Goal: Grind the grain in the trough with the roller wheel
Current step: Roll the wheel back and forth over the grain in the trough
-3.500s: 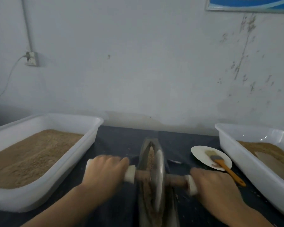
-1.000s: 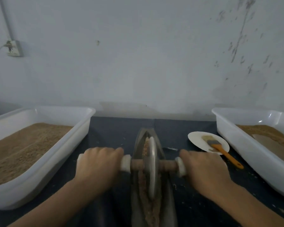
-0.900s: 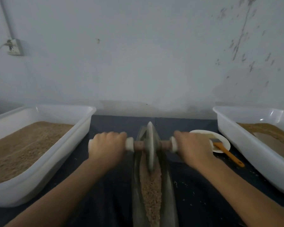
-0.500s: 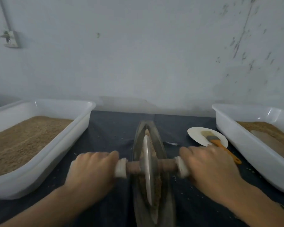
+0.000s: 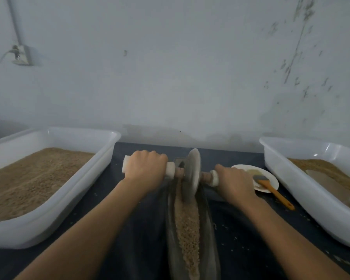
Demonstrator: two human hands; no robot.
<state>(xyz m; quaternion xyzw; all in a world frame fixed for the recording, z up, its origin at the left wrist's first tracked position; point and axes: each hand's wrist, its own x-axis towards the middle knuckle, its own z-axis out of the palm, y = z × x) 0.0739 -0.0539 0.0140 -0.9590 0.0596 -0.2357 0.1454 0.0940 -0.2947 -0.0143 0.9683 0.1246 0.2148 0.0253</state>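
the trough [image 5: 208, 229] lies lengthwise on the dark counter [image 5: 133, 235], running from the near edge toward the wall [image 5: 170, 77], and serves as the landmark here. a strip of brown grain [image 5: 187, 229] fills its channel along the near part. the wheel [image 5: 192, 175] stands on edge in the far end of the trough, tilted a little, its rim down in the grain. a wooden axle with white end grips passes through it crosswise.

left of the trough, the left hand [image 5: 144, 170] grips the white handle [image 5: 127, 165] — fingers curled over the top and clamped on it, the end of the grip poking out past the knuckles. right of the trough, the right hand [image 5: 235, 183] holds the other grip, fingers wrapped round it and clamped too.

further left of the trough sits a white tub [image 5: 73, 201] holding a bed of brown grain. further right sits a second tub [image 5: 311, 207], also with brown material inside. between the trough and that right tub — just beyond the right hand — lies a small plate [image 5: 271, 185] with a brush [image 5: 271, 187] resting across it, its orange handle pointing toward the near edge. loose crumbs dot the counter right of the trough.
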